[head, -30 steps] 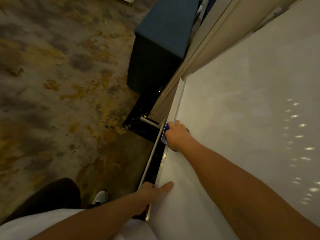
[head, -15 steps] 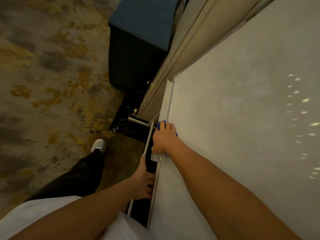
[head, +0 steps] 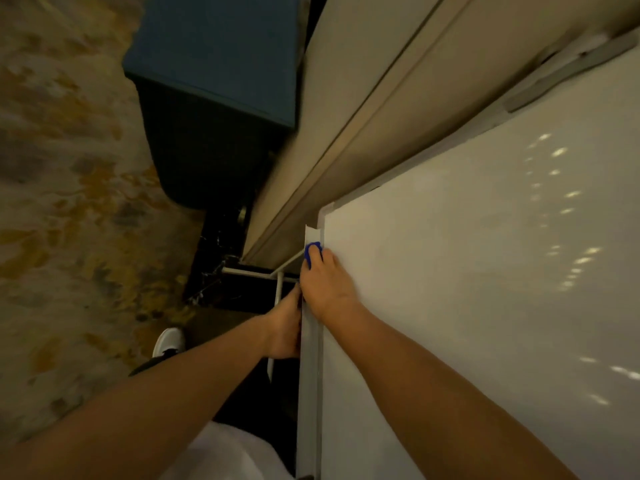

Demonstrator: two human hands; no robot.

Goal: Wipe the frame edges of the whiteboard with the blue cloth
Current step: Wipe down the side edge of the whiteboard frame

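A: The whiteboard (head: 467, 271) fills the right, its frame edge (head: 309, 375) running up to a near corner.

B: The right hand (head: 325, 285) pins the blue cloth (head: 312, 251) there, grip pressed on it; the left hand (head: 284, 327) clasps the edge's outer side.

A: Risk?

B: Running past the corner, the cloth could slip free. No containers seen.
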